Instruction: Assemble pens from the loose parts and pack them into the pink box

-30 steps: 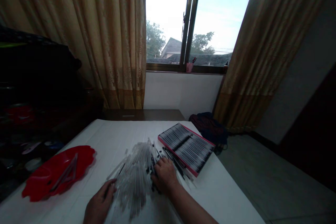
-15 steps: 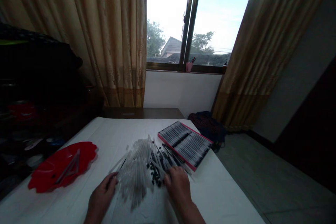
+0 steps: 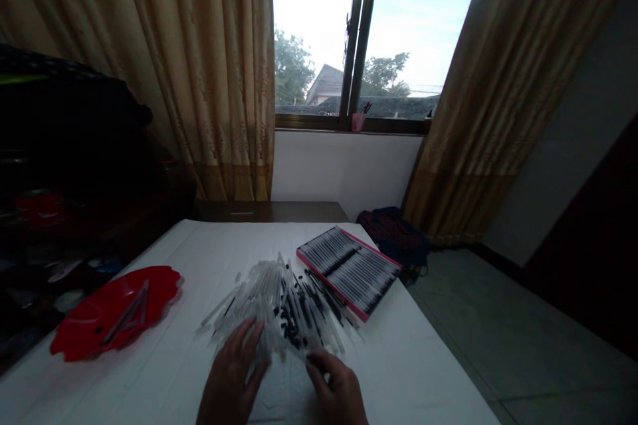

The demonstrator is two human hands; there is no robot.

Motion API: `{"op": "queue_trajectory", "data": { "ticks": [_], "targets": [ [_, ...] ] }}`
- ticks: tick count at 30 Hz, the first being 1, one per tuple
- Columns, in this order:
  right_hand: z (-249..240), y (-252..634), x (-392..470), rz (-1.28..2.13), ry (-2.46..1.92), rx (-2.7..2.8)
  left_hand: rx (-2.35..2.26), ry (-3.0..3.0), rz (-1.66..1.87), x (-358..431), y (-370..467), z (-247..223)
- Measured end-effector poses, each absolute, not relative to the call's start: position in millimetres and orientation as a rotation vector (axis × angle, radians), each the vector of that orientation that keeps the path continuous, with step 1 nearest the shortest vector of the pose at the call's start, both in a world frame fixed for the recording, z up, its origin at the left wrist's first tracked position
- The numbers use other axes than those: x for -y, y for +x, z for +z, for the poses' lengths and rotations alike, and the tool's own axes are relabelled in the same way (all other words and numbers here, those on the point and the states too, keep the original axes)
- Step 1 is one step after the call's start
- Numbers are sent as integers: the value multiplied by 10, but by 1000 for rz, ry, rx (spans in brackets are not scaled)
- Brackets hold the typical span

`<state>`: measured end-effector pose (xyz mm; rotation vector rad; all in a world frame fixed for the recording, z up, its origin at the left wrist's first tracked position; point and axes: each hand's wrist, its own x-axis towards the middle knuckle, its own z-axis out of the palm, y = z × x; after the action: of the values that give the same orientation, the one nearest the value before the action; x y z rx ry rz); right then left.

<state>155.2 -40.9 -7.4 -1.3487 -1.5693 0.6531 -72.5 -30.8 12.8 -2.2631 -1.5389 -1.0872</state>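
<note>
While I follow along from far off through the head camera, the left hand hangs low over the near part of a loose heap of long clear plastic tubes, fingers spread, thumb standing off from them, a wide hand with nothing I can make out in its grasp. And over to the right hand! That one is narrow, thumb and forefinger meeting on the near end of a pale translucent tube, a touch blurred from where I sit. The heap lies mid-way across the white worktop, fanned out in front of both hands. Up against its right side, a cluster of small black cap-like pieces, and just beside those, slim black-and-clear pen parts at odd angles. Look further right: a flat rectangular tray with a bright pink edge sits askew by the worktop's right edge, packed with two rows of black-ended clear pens. Out left, well apart from both hands, I have a red scalloped dish with a few clear strips lying inside. Behind it all, a small pink cup stands on the window sill, near the gold-brown patterned curtains
</note>
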Motion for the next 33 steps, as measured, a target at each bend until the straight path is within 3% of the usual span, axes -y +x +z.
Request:
{"op": "queue_trajectory", "data": {
  "ticks": [7,13,16,22,27,33],
  "targets": [
    [-26,1586,440,643,-1315,1589,1427,-2161,-967,370,-734,109],
    [144,1464,400,750,-1207,1670,1252,-2432,-835,379,-686,127],
    [352,1435,244,699,-1273,1736,1425,-2357,-1006,363,-717,55],
    [599,1248,-265,175,-1685,2245,1749,-2281,-1233,322,-817,-105],
    [545,1028,-490,140,-1822,2268,2070,-2243,-1327,292,-827,-191],
    [602,987,-464,144,-1966,2210,2115,-2336,-1361,297,-851,-208]
  ]
}}
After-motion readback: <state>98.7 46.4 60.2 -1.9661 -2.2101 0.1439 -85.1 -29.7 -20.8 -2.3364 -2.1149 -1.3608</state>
